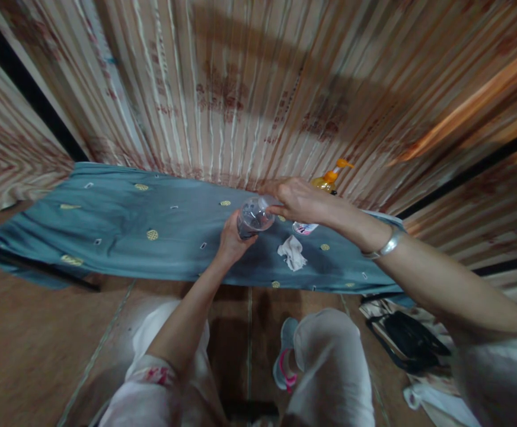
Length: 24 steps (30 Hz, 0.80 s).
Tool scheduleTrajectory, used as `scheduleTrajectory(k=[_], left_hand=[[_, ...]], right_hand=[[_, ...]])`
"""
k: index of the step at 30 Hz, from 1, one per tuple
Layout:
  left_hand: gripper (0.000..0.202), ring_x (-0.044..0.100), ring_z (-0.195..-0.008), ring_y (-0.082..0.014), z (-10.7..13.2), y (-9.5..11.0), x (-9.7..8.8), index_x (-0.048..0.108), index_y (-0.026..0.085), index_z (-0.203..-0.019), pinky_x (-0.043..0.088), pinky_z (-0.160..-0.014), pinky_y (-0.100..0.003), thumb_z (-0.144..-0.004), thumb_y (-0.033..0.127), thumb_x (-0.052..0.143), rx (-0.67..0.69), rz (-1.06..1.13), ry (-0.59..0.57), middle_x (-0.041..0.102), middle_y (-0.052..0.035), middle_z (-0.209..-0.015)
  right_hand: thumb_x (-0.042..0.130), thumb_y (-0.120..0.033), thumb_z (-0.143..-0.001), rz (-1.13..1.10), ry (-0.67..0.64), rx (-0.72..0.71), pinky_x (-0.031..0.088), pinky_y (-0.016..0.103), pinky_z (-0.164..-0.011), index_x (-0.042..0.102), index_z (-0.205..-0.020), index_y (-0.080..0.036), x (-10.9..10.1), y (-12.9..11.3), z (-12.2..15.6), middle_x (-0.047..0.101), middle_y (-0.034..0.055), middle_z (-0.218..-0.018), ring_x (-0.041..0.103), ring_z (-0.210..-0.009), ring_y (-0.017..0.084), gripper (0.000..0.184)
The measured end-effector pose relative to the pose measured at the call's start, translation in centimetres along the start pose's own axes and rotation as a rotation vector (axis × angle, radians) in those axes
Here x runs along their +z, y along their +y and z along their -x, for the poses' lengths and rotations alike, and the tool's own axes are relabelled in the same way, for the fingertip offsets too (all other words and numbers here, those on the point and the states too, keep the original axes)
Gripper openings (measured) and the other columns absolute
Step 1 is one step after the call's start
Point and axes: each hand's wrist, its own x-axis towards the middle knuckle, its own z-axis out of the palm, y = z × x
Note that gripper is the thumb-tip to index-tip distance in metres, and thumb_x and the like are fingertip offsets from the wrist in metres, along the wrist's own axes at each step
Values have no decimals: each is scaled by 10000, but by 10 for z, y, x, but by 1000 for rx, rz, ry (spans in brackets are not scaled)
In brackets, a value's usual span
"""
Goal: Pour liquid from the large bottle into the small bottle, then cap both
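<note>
A clear plastic bottle [255, 217] stands over the cloth-covered surface, seen from above, with my left hand [235, 238] wrapped around its side. My right hand [297, 199] reaches across from the right. Its thumb and fingers close on the pale cap [263, 203] at the bottle's top, and the fingertips are partly blurred. Just behind my right hand is a pump bottle with an orange pump head [331, 175] and yellow contents; my forearm hides its middle. A crumpled white tissue [292, 253] lies on the cloth to the right of the clear bottle.
Blue-green cloth [120, 237] with pineapple prints covers the narrow surface. Behind it hangs a striped curtain [223, 71], with dark metal poles [31, 89] at the sides. Below are a tiled floor, a grey slipper with a pink strap [285, 359] and a dark bag [407, 338].
</note>
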Motion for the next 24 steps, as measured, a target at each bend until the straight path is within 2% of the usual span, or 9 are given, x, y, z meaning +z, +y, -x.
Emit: scheduleTrajectory(k=[4, 8, 11, 14, 17, 21, 24], left_hand=[[815, 557, -1216, -307, -1, 0, 0, 419, 158, -1322, 439, -1040, -468, -604, 226, 799, 8, 14, 6, 579, -156, -1305], [805, 562, -1209, -307, -1, 2, -2, 425, 172, -1313, 444, -1031, -470, -602, 224, 797, 6, 10, 4, 595, -140, -1279], [794, 574, -1191, -305, -1, 3, -3, 426, 170, -1310, 456, -1013, -468, -607, 228, 793, -4, 12, -7, 598, -138, -1270], [798, 573, -1192, -308, -1, 3, -2, 428, 171, -1310, 454, -1014, -471, -605, 234, 797, -16, 9, -10, 597, -141, -1272], [813, 559, -1215, -311, -2, 2, 0, 424, 170, -1316, 441, -1033, -474, -598, 231, 800, -13, 14, -2, 585, -148, -1295], [773, 577, -1178, -300, -2, 1, 0, 438, 169, -1297, 451, -1018, -466, -612, 234, 791, -1, 22, -5, 598, -143, -1266], [793, 579, -1168, -294, -2, 1, -1, 417, 169, -1318, 459, -1008, -464, -622, 246, 789, -12, 31, -8, 592, -143, -1273]], right_hand=[[487, -391, -971, 135, -32, 46, 387, 314, -729, 644, -1067, -80, 3, -2, -2, 721, 185, -954, 655, -922, 272, 361], [387, -449, -999, 198, -8, 83, 382, 331, -716, 651, -1037, -53, 4, -4, -3, 714, 221, -944, 659, -923, 301, 477], [482, -466, -961, 148, -26, 86, 395, 325, -737, 632, -1121, -69, 0, -4, -3, 716, 202, -995, 656, -952, 293, 454], [567, -405, -929, 69, -60, 54, 405, 305, -777, 599, -1214, -122, -4, -3, -3, 723, 149, -1039, 652, -979, 255, 403], [536, -376, -949, 88, -88, 76, 408, 309, -776, 623, -1172, -107, -4, -3, -5, 726, 165, -1028, 658, -969, 259, 360], [470, -421, -973, 168, -80, 97, 412, 326, -747, 631, -1148, -65, -2, -4, -8, 722, 212, -992, 665, -960, 296, 428], [462, -450, -972, 167, -77, 106, 416, 323, -738, 603, -1200, -61, -2, -5, -7, 720, 213, -999, 666, -959, 296, 473]])
